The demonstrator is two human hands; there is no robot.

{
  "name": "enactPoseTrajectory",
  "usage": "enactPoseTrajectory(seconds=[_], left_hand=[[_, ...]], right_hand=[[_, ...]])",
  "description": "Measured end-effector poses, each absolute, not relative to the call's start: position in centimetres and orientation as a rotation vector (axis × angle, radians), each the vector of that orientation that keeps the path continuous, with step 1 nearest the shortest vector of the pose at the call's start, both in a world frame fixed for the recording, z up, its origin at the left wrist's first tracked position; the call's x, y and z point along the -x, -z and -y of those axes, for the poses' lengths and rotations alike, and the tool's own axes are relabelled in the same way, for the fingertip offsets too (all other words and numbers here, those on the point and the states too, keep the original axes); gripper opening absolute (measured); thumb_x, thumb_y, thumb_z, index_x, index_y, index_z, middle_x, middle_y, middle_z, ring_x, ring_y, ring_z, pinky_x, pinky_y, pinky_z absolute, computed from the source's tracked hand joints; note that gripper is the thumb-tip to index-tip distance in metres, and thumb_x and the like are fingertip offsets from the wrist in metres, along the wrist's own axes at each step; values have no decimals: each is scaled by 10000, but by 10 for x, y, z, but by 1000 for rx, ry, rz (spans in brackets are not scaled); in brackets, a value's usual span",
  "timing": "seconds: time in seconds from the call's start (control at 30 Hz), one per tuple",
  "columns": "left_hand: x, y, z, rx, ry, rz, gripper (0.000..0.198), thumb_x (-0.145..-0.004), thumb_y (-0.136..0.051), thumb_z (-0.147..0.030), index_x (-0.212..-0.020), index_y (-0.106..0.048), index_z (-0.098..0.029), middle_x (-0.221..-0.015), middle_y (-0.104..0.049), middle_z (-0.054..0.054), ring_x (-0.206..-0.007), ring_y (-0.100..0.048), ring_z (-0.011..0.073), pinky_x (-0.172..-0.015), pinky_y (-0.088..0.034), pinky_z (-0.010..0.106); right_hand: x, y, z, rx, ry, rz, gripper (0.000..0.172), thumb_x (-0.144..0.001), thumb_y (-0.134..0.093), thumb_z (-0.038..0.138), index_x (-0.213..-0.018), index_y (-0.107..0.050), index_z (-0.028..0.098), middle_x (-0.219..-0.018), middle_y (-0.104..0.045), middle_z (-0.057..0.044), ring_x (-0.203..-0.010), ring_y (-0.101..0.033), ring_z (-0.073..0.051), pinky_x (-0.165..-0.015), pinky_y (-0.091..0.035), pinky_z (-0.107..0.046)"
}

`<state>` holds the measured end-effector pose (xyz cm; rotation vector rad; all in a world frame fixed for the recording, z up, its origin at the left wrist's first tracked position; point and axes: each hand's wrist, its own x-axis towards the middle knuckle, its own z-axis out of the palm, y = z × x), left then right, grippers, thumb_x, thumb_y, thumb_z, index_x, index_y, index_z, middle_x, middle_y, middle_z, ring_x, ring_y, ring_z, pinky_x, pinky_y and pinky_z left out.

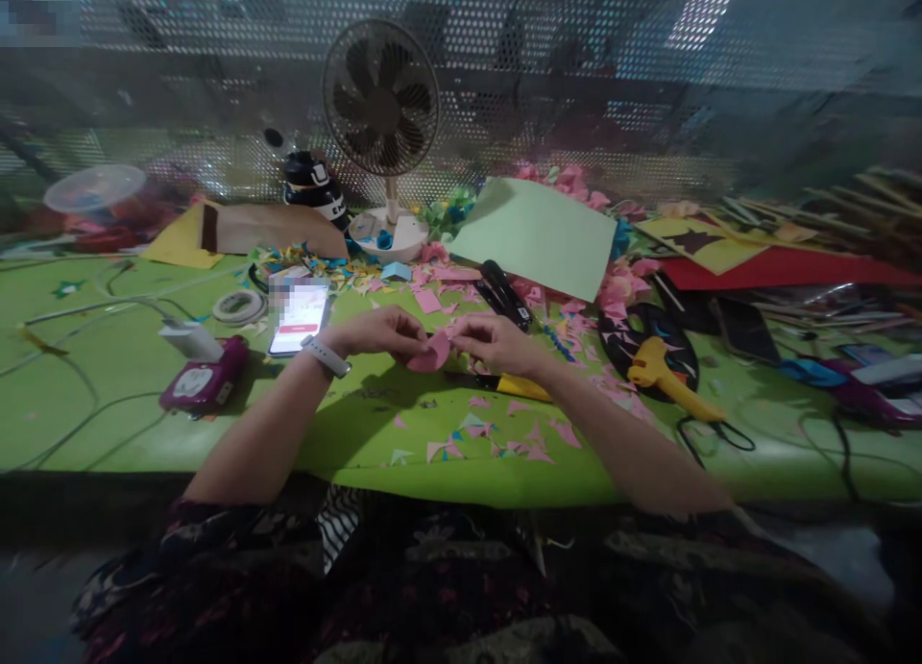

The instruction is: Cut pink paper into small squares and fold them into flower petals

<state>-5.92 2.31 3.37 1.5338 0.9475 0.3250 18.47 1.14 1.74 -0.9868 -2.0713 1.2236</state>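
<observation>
Pink paper point(430, 354) sits above the table point(367, 433), pinched in our left hand point(385, 332) while our right hand point(497, 341) seems to close on its edge, likely to steady it. We have the glue gun point(673, 383) lying rightward, perhaps for easy reach.

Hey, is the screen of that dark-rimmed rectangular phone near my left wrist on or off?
On: the dark-rimmed rectangular phone glows white, with a red bar showing on its display.

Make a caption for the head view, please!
Left hand pinches pink paper, right hand beside it, above a green table.
</observation>
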Motion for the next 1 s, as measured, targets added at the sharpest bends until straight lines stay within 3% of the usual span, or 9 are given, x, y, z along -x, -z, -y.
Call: enactPoseTrajectory(seconds=[0.17,0.4,0.63,0.83,1.0], left_hand=[[71,-43,-28,-1303,-857,-1312,272,-700,-821,-359,-664,-654,-148,-663,-678,10,-589,-594,87,-588,-459,200],[80,-29,-23,-1381,-855,-1446,319,-753,-762,-349,-566,-597,-149,-480,-513,-38,-445,-410,52,-460,-261,202],[86,-25,-16,-1163,-784,-1441,164,-707,-817,-283,-729,-733,-144,-703,-711,40,-610,-620,100,-562,-429,202],[86,-15,-12,-1306,-856,-1527,249,-740,-819,-324,-625,-689,-145,-534,-609,-4,-452,-446,55,-437,-263,200],[86,-6,-14,-1192,-908,-1458,175,-755,-813,-270,-827,-721,-140,-734,-746,53,-586,-648,101,-509,-415,190]], right_hand=[[-207,-38,-24,1138,-1078,1811,222,-856,-705,394,-837,-661,177,-773,-692,-41,-595,-583,-112,-552,-491,-250],[-237,-49,-45,1186,-919,1682,319,-768,-786,465,-758,-665,169,-713,-686,-40,-519,-532,-97,-506,-433,-252],[-256,-45,-52,1298,-808,1826,354,-758,-763,515,-777,-677,172,-705,-687,-37,-555,-567,-125,-547,-459,-283],[-239,-34,-40,1403,-884,1958,271,-832,-692,447,-815,-685,177,-772,-717,-63,-605,-627,-146,-567,-506,-291],[-224,-30,-27,1408,-922,2199,224,-890,-619,394,-901,-698,185,-890,-750,-83,-677,-685,-182,-615,-532,-325]])
